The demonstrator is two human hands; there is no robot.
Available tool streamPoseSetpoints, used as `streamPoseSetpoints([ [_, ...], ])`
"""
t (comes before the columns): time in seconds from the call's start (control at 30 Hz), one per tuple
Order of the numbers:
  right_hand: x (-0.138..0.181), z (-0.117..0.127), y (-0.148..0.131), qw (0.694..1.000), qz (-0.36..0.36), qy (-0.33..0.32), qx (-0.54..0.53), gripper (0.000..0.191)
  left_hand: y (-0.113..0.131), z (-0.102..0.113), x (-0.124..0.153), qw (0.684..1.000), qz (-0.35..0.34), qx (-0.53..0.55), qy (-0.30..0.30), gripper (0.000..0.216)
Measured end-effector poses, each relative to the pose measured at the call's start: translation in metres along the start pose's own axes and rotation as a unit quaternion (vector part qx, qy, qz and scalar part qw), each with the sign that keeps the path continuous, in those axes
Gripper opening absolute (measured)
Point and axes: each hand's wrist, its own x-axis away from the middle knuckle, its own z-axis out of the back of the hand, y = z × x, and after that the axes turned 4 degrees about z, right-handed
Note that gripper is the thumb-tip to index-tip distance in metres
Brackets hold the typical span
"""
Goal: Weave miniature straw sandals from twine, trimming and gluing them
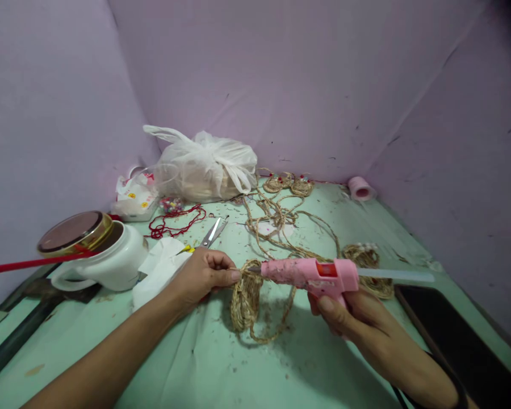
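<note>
My left hand [204, 275] is closed in a pinch on a coiled jute-rope piece [246, 301] held upright on the green table [204, 363]. My right hand [349, 318] grips a pink glue gun [319, 275] by its handle. The gun's nozzle points left and meets the top of the coil beside my left fingertips. A clear glue stick [396, 276] sticks out of the gun's back. Loose jute rope [281, 227] trails from the coil toward the back of the table.
Scissors [213, 233], red cord [174, 222] and white paper [159, 264] lie at left. A white jar with a gold lid [97, 250] stands at far left. A plastic bag [208, 165], finished rope pieces [287, 183] and a pink roll [360, 188] sit at the back. A dark phone [447, 335] lies at right.
</note>
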Motion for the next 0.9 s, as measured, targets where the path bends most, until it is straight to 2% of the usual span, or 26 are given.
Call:
streamPoseSetpoints([
  [0.3, -0.007, 0.003, -0.011, 0.998, 0.054, -0.036, 0.022, 0.029, -0.001, -0.001, 0.001, 1.000, 0.023, 0.016, -0.008, 0.024],
  [0.67, -0.004, -0.002, -0.002, 0.997, 0.055, -0.050, 0.020, 0.028, -0.005, -0.003, -0.003, 0.999, 0.030, 0.033, -0.016, 0.021],
  [0.9, -0.008, -0.005, -0.004, 0.997, 0.063, -0.047, 0.000, 0.030, 0.002, -0.007, 0.001, 1.000, 0.030, -0.005, 0.010, 0.020],
])
